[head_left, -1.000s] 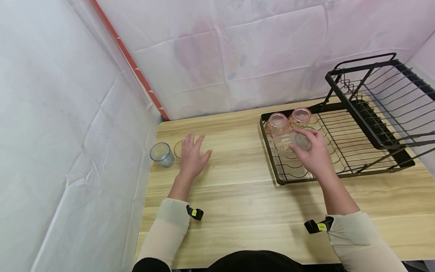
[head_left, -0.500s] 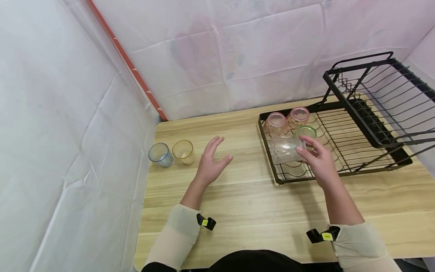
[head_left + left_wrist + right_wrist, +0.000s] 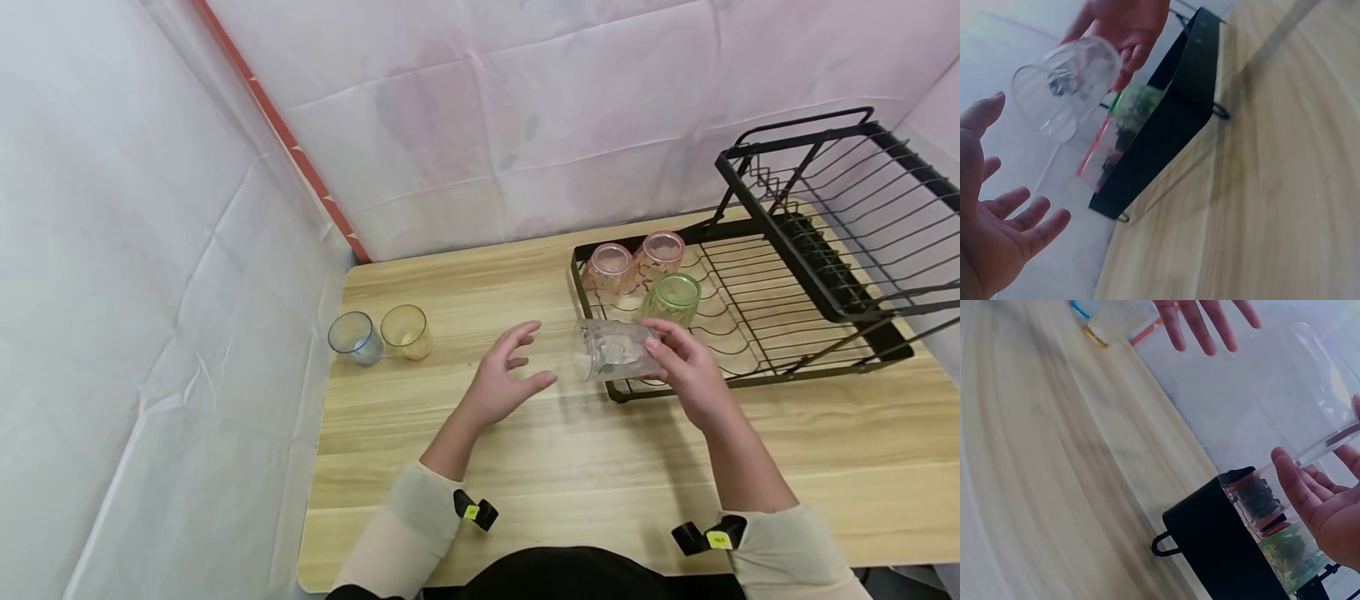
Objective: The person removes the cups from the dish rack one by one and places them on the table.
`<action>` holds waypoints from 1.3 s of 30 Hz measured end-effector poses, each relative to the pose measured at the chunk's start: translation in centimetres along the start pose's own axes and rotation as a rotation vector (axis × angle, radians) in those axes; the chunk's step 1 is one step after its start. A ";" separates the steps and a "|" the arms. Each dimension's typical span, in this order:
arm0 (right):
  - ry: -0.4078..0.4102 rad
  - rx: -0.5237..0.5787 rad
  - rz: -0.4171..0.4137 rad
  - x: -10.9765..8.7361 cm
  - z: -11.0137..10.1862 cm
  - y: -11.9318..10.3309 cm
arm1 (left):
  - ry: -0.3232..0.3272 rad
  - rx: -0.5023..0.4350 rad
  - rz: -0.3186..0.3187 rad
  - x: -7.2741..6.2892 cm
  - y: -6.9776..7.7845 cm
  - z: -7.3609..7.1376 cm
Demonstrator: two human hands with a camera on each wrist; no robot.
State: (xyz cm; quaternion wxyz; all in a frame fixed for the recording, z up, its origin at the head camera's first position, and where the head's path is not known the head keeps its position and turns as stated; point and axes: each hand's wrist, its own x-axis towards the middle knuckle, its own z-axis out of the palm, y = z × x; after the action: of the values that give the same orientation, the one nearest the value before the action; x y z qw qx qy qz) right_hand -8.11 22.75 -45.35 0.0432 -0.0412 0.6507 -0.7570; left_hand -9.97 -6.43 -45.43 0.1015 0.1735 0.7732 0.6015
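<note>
One clear glass [image 3: 617, 350] lay on its side in mid-air right of the frame's center, its right end gripped between the thumb and fingers of a person's right hand [image 3: 692, 375]. The two hands were apart: the left hand [image 3: 506, 383], near the middle of the frame, faced the glass's left end with fingers extended and thumb spread away from them, a gap dividing it from the glass.

Seen from the head, the glass overlapped the near left corner of a black two-tier dish rack [image 3: 778, 237] that filled the right of the frame. Two pink glasses [image 3: 609, 271] stood side by side in the rack's far left corner, and a green glass [image 3: 671, 304] stood just in front of the right-hand one. At the left of the frame, a blue glass [image 3: 360, 337] and an amber glass [image 3: 407, 332] stood mouth up, next to each other, on the pale wood-grain bench [image 3: 555, 492].

In the left wrist view, the clear glass showed at upper left, the right hand behind it; in the right wrist view, it filled the upper right, with the left hand's fingers at the top edge. White sheeting [image 3: 150, 292] covered the left side and a faintly patterned sheet [image 3: 420, 125] the back, a red strip [image 3: 296, 152] slanting down where they met.
</note>
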 end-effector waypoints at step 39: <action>-0.017 -0.092 -0.045 -1.1 2.2 -0.2 | -0.034 -0.285 0.155 0.0 1.5 3.9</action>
State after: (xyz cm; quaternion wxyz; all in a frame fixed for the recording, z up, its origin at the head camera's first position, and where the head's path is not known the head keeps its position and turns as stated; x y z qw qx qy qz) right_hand -6.73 20.71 -44.84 0.0299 -0.0643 0.6832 -0.7268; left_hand -8.32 -2.67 -44.99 0.0913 0.2265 0.6626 0.7080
